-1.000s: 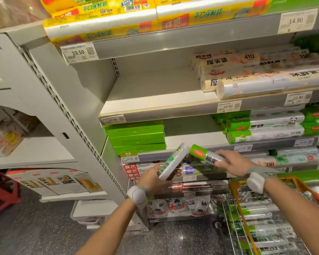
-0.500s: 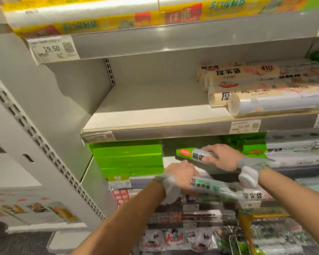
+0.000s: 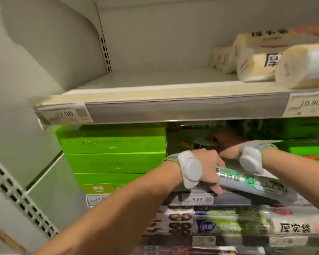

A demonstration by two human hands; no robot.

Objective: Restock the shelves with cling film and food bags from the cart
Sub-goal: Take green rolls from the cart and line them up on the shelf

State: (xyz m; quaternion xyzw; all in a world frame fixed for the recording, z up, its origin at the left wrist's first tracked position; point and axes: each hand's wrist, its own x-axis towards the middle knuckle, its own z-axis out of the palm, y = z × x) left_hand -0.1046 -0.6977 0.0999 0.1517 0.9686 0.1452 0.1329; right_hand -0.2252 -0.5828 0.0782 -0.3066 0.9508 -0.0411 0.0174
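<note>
My left hand (image 3: 207, 169) grips a white-and-green cling film roll (image 3: 250, 183) at the front edge of the middle shelf, the roll pointing right. My right hand (image 3: 226, 144) reaches deep into that shelf and holds a second roll with a green end and an orange label (image 3: 189, 143), lying just right of a stack of green boxes (image 3: 112, 155). That roll and the fingers on it are dim and blurred. Both wrists carry grey bands. The cart is out of view.
The shelf above (image 3: 155, 89) holds beige bag rolls (image 3: 256, 68) at its right; its left part is bare. A price rail (image 3: 182, 110) overhangs my hands. More green-ended rolls (image 3: 307, 151) lie at the right, and packed rolls (image 3: 230, 225) fill the shelf below.
I have moved closer to the shelf. My right hand has pushed its roll further in under the upper shelf, beside the green boxes. My left hand has risen with its roll to the shelf edge.
</note>
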